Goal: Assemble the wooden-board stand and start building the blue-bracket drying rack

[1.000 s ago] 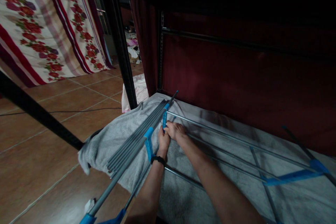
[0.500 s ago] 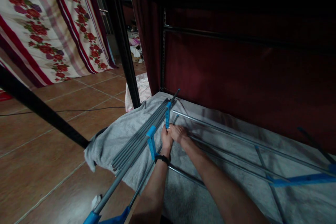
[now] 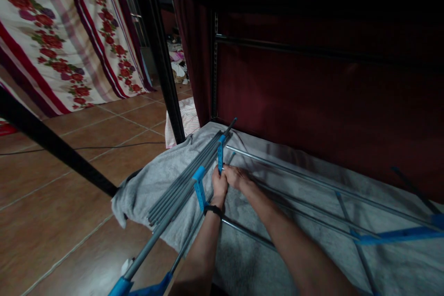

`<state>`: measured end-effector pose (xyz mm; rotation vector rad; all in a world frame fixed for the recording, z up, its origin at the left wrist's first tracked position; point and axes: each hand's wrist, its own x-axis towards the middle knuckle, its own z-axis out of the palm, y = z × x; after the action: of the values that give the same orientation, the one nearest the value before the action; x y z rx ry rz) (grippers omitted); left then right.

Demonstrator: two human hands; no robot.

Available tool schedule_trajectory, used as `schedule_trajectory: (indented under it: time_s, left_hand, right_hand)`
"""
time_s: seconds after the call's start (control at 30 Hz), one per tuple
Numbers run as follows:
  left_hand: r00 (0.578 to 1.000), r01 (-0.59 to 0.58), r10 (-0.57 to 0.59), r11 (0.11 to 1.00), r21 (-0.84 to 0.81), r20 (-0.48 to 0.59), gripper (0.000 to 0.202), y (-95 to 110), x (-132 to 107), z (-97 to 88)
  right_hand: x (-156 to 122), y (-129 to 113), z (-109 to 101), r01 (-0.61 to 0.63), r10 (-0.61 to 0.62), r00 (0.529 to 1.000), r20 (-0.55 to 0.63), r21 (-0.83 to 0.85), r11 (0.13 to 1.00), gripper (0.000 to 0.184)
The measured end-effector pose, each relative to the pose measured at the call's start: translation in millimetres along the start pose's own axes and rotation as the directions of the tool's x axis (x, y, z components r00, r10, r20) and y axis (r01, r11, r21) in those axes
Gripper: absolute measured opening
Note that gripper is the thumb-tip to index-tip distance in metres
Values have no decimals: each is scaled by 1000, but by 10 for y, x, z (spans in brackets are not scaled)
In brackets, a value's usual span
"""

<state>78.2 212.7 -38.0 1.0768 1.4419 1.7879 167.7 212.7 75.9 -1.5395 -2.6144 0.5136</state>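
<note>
My left hand (image 3: 219,185), with a black band at the wrist, is closed around the lower end of an upright blue plastic bracket (image 3: 220,151). Pressed against it, my right hand (image 3: 234,176) has its fingers closed on the end of a thin metal rod (image 3: 305,202), which runs off to the right behind the forearm. Exactly where rod and bracket meet is hidden by the fingers. A second blue bracket (image 3: 200,189) hangs from the same thick grey tube (image 3: 152,245), nearer me. Beside the tube lies a bundle of several grey rods (image 3: 183,182).
Another metal rod (image 3: 277,163) crosses behind my hands towards a blue crosspiece (image 3: 398,236) at the right. A grey blanket (image 3: 152,175) lies under everything. Black frame posts (image 3: 166,64) stand at the left, with tiled floor (image 3: 69,185) and a cable beyond.
Almost nothing differs. Both hands stay together at the bracket's lower end, with only a very slight shift to the left in the picture.
</note>
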Motion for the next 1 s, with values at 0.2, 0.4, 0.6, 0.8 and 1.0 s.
schedule_trajectory:
  time_s: [0.2, 0.4, 0.6, 0.8, 1.0]
  left_hand:
    - [999, -40, 41, 997, 72, -1, 18, 8, -12, -9]
    - [998, -66, 66, 994, 86, 1, 21, 13, -17, -9]
    - [997, -74, 73, 994, 76, 11, 17, -30, -14, -8]
    - [998, -60, 61, 991, 117, -4, 17, -9, -21, 6]
    - [998, -61, 63, 987, 151, -9, 16, 40, -28, 19]
  right_hand:
    - [55, 36, 44, -8, 7, 1000, 19, 14, 1000, 35]
    - [63, 44, 76, -3, 3, 1000, 2, -3, 1000, 36]
    - [7, -22, 78, -41, 36, 997, -65, -69, 997, 33]
    - [-260, -5, 128, -144, 117, 971, -207, -118, 983, 31]
    - [-347, 71, 101, -143, 123, 977, -176, -105, 984, 32]
